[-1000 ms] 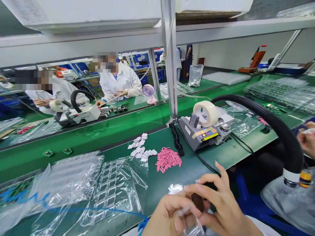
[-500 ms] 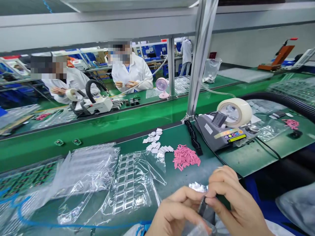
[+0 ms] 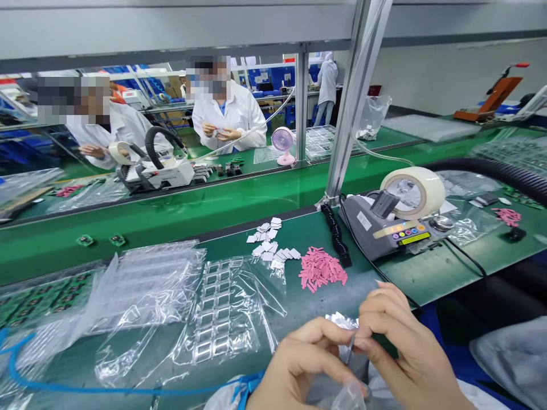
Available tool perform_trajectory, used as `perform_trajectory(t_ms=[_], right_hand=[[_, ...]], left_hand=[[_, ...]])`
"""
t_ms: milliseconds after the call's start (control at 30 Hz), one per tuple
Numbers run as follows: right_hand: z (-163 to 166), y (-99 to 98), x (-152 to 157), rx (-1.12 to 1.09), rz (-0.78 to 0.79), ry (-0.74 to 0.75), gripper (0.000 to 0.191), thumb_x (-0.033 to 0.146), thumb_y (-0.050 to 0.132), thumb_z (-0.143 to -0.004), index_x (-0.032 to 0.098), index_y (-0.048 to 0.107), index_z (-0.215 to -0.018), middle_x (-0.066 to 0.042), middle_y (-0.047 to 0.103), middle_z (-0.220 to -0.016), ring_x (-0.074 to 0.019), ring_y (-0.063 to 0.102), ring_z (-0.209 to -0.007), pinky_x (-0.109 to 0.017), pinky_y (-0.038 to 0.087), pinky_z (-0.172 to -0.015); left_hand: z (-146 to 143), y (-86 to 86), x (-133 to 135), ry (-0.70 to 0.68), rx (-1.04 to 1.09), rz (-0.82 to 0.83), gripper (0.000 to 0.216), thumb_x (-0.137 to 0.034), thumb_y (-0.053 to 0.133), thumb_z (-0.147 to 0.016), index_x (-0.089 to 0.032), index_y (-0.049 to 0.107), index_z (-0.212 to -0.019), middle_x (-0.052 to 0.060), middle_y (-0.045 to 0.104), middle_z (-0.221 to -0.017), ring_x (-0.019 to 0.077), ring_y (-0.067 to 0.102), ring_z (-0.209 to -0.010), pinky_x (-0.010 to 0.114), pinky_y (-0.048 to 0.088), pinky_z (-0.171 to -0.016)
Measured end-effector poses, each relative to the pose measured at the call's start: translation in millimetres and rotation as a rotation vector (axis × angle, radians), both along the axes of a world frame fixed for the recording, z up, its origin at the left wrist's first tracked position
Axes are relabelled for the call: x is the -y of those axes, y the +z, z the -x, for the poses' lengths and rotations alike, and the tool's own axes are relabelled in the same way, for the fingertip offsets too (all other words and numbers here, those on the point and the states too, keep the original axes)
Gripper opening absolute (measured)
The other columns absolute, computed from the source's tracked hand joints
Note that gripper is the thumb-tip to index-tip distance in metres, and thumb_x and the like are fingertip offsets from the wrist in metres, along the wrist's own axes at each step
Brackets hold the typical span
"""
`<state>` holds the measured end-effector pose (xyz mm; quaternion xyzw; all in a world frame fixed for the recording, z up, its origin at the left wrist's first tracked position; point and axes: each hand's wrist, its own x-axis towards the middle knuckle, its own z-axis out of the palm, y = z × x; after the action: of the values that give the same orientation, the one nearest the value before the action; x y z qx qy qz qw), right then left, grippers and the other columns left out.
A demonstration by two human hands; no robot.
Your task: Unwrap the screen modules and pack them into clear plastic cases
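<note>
Close together at the near edge of the bench, my left hand [image 3: 299, 356] and my right hand [image 3: 404, 339] both have their fingers closed on a small thin grey piece [image 3: 351, 350]. Its kind cannot be made out, and the fingers hide much of it. The right thumb and fingertips pinch its upper end; the left fingers wrap around its side. A crumpled clear plastic piece [image 3: 348, 396] shows below the left fingers. Shiny silvery material [image 3: 341, 320] lies just behind the fingertips. Beyond them is a heap of pink strips [image 3: 322, 269].
White square pads [image 3: 267, 250] lie behind the pink heap. A tape dispenser [image 3: 371, 228] stands at right. To the left are a clear plastic tray [image 3: 213, 313], bagged trays [image 3: 149, 285] and green circuit boards [image 3: 47, 296]. A metal post [image 3: 356, 102] rises ahead; co-workers sit opposite.
The view has shifted slightly. My hands keep their grip on the grey piece, which now appears more edge-on. A co-worker opposite has brought their hands closer together.
</note>
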<state>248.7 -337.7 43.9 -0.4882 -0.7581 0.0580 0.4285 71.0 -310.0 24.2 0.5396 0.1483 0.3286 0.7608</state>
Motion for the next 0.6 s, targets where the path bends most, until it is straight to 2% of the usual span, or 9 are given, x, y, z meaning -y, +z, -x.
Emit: perform_trajectory(t_ms=[167,467,600], right_hand=[[-0.5,-6.3,2.0,0.012,-0.01,-0.041,0.018,0.025,0.044,-0.092,0.023,0.047,-0.074,0.003,0.053,-0.067,-0.0141,0.053,-0.066,-0.037,0.028,-0.092],[-3.3,-18.5,4.3,0.045,-0.037,-0.061,0.016,0.019,0.042,-0.09,0.023,0.047,-0.075,0.003,0.052,-0.065,-0.0147,0.052,-0.065,-0.04,0.023,-0.094],[-4.0,-19.9,5.4,0.066,-0.005,-0.036,0.015,0.019,0.04,-0.09,0.022,0.044,-0.076,0.002,0.051,-0.07,-0.0152,0.051,-0.069,-0.042,0.022,-0.094]], left_hand=[[-2.8,0.3,-0.3,0.01,-0.043,-0.002,0.032,-0.052,0.066,-0.068,-0.032,0.074,-0.091,0.008,0.052,-0.109,0.0292,0.053,-0.107,0.041,0.039,-0.095],[-8.6,4.4,1.4,0.04,-0.043,0.04,0.033,-0.05,0.071,-0.062,-0.031,0.075,-0.089,0.008,0.054,-0.105,0.0285,0.054,-0.107,0.042,0.039,-0.096],[-13.5,3.8,1.3,0.049,-0.011,0.168,0.032,-0.049,0.074,-0.058,-0.026,0.076,-0.081,0.007,0.056,-0.104,0.0268,0.055,-0.106,0.041,0.038,-0.097]])
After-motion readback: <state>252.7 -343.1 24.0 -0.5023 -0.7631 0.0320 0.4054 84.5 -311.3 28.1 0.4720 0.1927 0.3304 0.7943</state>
